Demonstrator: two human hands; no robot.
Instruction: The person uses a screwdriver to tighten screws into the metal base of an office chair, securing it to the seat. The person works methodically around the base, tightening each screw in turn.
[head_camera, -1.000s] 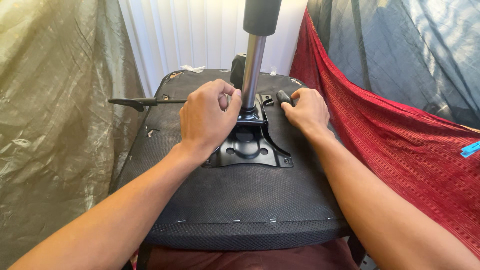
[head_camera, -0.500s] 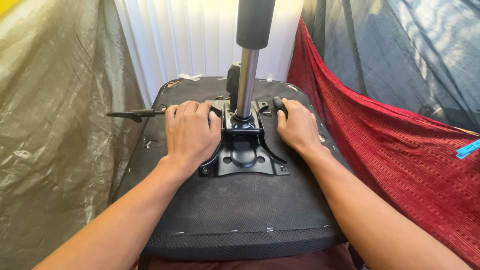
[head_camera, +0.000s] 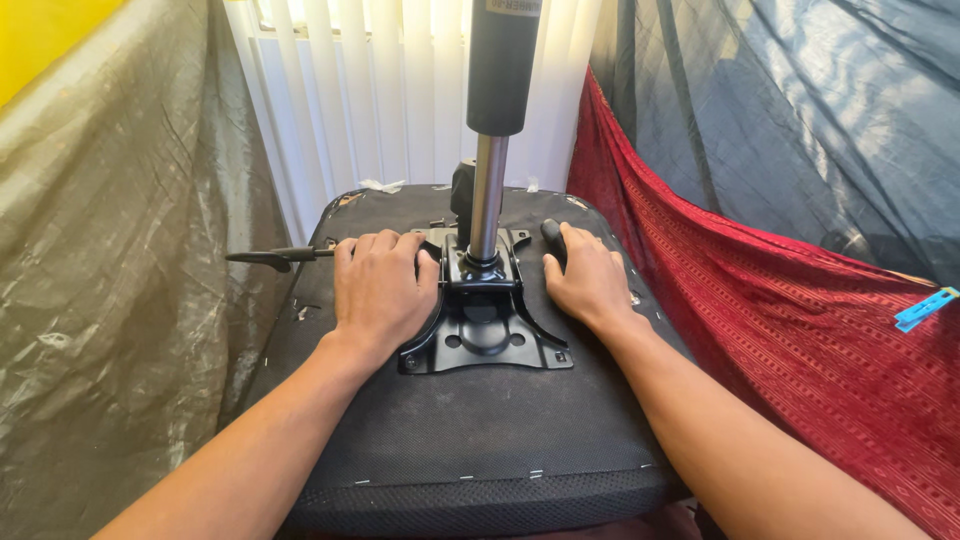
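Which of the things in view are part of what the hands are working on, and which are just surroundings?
In hand: left hand and right hand flat on the upturned chair seat, beside the black mounting plate; gas lift cylinder; adjustment lever.

Surroundings: red cloth, grey tarp, vertical blinds, blue clothespin.

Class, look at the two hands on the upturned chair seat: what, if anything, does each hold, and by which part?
Neither grips anything: left hand and right hand lie flat beside the metal plate.

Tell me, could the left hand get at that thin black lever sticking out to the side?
Probably yes. The left hand lies flat on the seat underside beside the metal plate, and the lever juts out just past its fingers with nothing between them.
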